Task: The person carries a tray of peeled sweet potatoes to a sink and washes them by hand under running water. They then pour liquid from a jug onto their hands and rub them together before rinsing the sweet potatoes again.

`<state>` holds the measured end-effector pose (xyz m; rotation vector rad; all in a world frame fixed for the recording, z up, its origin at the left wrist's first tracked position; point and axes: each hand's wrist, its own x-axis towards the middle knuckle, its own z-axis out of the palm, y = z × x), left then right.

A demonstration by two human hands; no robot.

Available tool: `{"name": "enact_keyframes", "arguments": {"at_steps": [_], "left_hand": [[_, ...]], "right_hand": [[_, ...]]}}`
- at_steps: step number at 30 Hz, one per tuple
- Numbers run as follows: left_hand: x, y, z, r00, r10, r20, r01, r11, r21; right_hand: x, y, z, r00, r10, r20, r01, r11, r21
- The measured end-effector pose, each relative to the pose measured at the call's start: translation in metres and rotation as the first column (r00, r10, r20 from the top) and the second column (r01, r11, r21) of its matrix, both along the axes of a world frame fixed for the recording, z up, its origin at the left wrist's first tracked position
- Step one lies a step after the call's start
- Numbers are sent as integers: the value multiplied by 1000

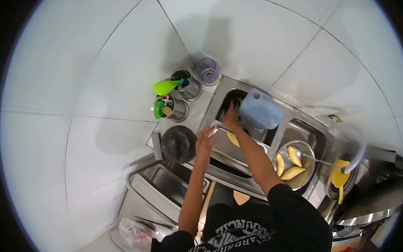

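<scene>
My left hand (pixel 205 144) is at the left end of a shallow metal tray (pixel 242 160), its fingers apart and close to the rim. One yellow peeled piece (pixel 232 138) lies in the tray, which sits over the front of the left sink basin (pixel 220 104). My right hand (pixel 231 116) reaches past the tray into that basin, beside a pale blue plastic jug (pixel 260 109). Its fingertips are lost in the dark basin, so what they touch is hidden. To the right, a round metal bowl (pixel 313 159) holds several yellow wedge-shaped pieces (pixel 293 173).
Metal utensil holders (pixel 193 91) and a purple-tinted cup (pixel 207 71) stand in the back corner. A dark round pan (pixel 178 144) sits left of the sink. At right are a yellow ladle-like utensil (pixel 340 175) and a clear plastic container (pixel 349 140). Tiled walls (pixel 240 34) enclose the back.
</scene>
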<state>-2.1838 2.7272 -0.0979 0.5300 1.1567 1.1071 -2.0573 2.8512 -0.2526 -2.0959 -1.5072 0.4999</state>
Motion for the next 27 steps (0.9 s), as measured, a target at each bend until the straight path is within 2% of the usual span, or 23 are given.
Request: {"name": "enact_keyframes", "arguments": {"at_steps": [1,3,4,5,7,8,9,11,12,13,14,15,17,18,19,20,21,23,24,25,27], "left_hand": [[-8,-4,4,1000,-2,20,2,1000,-13],[-25,-14,7,1000,9,-1,-9,999,-34],[-31,-18,8,999,31,-11,-32,998,-55],[-36,-21,8,1000,25,-15,-26,998,-52],[-42,-26,8,997,82,14,-81,993,-81],[-44,-24,8,997,78,26,-75,994,-81],[-44,-20,7,997,69,33,-66,994,-84],[-38,-4,7,998,45,41,-39,988,-146],[-33,5,5,998,29,59,-20,989,-149],[-27,16,2,999,-42,22,44,997,-67],[-21,24,-1,994,-106,-26,107,994,11],[-11,36,-5,993,-117,-17,117,993,14],[9,53,-14,997,-36,61,28,991,132],[18,65,-18,997,-45,67,36,991,129],[29,78,-22,957,-7,291,-25,994,106],[37,81,-14,867,31,498,-74,995,67],[47,75,-6,866,14,499,-57,996,70],[82,54,17,751,-29,659,50,999,-13],[96,38,36,689,-64,722,151,987,-57],[112,29,29,678,-186,711,208,977,57],[128,26,35,725,-265,635,250,961,116]], "right_hand": [[-9,9,-11,1000,-8,-11,8,1000,2],[-12,23,-30,986,1,169,59,935,-350],[-13,26,-41,976,-9,219,77,950,-302],[-11,32,-30,977,-16,214,81,951,-299],[-1,35,12,990,75,116,0,840,-543],[-1,33,8,980,74,185,21,886,-463],[1,34,6,979,66,192,31,885,-464],[5,36,12,979,-142,-149,79,929,-361],[5,25,22,974,-165,-156,127,965,-229],[8,14,34,974,-181,-139,146,963,-229],[8,1,55,942,-170,-290,133,981,-142],[7,-11,78,889,-136,-437,130,991,-44],[4,-50,127,739,163,-653,8,968,251],[0,-73,157,744,154,-650,16,969,248],[-4,-97,188,804,234,-547,-72,951,300],[-6,-112,205,847,306,-434,-160,927,340],[2,-115,207,854,292,-431,-145,928,342],[30,-111,201,952,175,-252,-106,958,266],[49,-103,200,950,96,-297,-16,965,261],[63,-112,198,951,84,-296,-5,966,259],[79,-122,207,933,-4,-359,123,943,309]]}}
